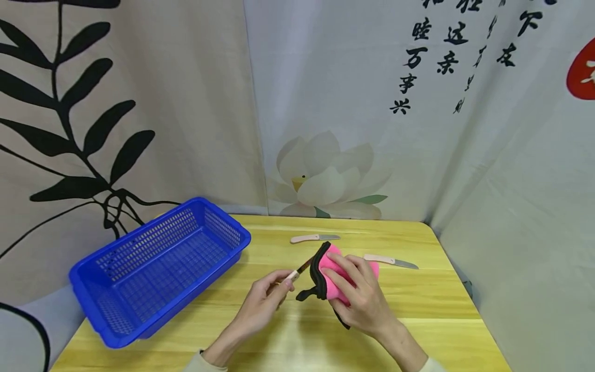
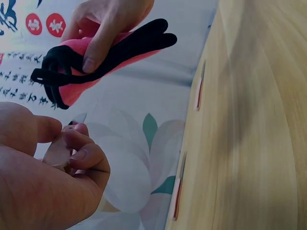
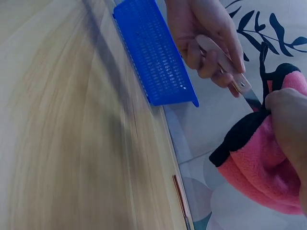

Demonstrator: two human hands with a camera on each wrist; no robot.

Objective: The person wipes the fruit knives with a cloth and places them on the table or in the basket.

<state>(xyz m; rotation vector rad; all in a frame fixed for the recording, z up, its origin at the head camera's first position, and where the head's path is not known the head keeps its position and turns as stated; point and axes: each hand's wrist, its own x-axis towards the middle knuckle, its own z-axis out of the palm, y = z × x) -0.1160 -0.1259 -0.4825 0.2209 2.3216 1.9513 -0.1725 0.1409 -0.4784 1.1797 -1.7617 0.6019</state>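
Note:
My left hand [image 1: 260,306] grips a small knife [image 3: 223,61] by its pale handle. The blade points at the black-edged end of a pink fleecy cloth [image 3: 256,165]. In the right wrist view the blade's tip runs behind or against the black trim; whether it touches, I cannot tell. My right hand [image 1: 367,302] holds the folded cloth above the table, thumb on one side and fingers on the other. A narrow black strap hangs off its edge. Two similar knives lie on the table: one knife [image 1: 307,238] behind the cloth, another knife [image 1: 394,261] to its right.
A blue plastic basket [image 1: 223,227] with lattice sides stands at the left of the wooden table [image 1: 418,320], tilted diagonally. Printed curtains [image 1: 200,103] hang behind the table and at both sides.

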